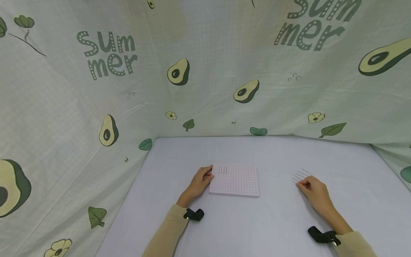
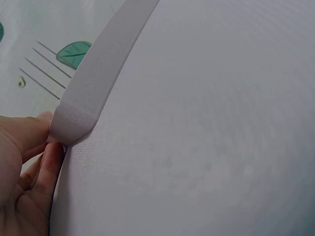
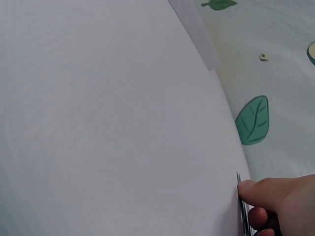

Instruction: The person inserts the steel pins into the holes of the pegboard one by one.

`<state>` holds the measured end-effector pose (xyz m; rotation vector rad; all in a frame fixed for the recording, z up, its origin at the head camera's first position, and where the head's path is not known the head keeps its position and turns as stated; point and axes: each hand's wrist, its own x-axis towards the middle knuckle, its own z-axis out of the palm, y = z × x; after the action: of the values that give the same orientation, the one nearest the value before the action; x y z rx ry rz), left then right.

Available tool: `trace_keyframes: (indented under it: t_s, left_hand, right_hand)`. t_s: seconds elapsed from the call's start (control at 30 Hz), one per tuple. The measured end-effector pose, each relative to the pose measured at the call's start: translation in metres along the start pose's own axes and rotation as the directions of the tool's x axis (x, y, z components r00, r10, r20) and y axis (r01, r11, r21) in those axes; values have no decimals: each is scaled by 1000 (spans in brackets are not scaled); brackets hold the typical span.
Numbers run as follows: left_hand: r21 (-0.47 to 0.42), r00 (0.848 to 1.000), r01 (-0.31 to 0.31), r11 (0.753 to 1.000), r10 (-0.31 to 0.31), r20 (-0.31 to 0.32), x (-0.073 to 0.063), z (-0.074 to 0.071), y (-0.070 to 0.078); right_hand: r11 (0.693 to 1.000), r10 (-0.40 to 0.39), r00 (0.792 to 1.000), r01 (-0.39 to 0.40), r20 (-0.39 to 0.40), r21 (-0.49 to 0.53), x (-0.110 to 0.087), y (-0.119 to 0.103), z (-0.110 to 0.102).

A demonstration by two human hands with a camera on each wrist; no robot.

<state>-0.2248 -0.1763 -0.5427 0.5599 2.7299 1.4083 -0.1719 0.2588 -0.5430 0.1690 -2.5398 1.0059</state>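
A pale pink pegboard with rows of small holes lies on the table. Several thin dark metal pins stand upright in it near its far left corner, as the left wrist view shows. My left hand holds the board's left edge, thumb and fingers at the corner. More thin metal pins lie side by side on the table, well to the right of the board. Over them is my right hand, thumb and fingertips together, pinching a pin whose tip shows past the thumb.
A white cloth covers the table. Behind and to the left hangs a pale green curtain printed with avocados and leaves. Black wrist mounts sit at both sleeves.
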Motion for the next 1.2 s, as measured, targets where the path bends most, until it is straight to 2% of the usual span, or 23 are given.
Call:
trace_keyframes:
  t_s: [0.23,0.47,0.67,0.87,1.2]
  left_hand:
    - [-3,1000,9,1000,-9,-4,1,0,0]
    - [0,1000,5,1000,-5,-2,1,0,0]
    - [1,1000,10,1000,-10,-1,1,0,0]
    - [13,1000,6,1000,-6,-7,0,-1,0]
    - [17,1000,-3,1000,3,-7,-1,0,0]
  right_hand:
    - [1000,-12,1000,12,11,-6,0,-1,0]
    - [1000,13,999,-13,-44,-6,-2,1,0]
    - [1000,17,998,-17,-52,-3,-1,1,0]
    - [1000,11,1000,-11,-21,26,-1,2,4]
    - [999,-39,999,39,14,-3,-1,2,3]
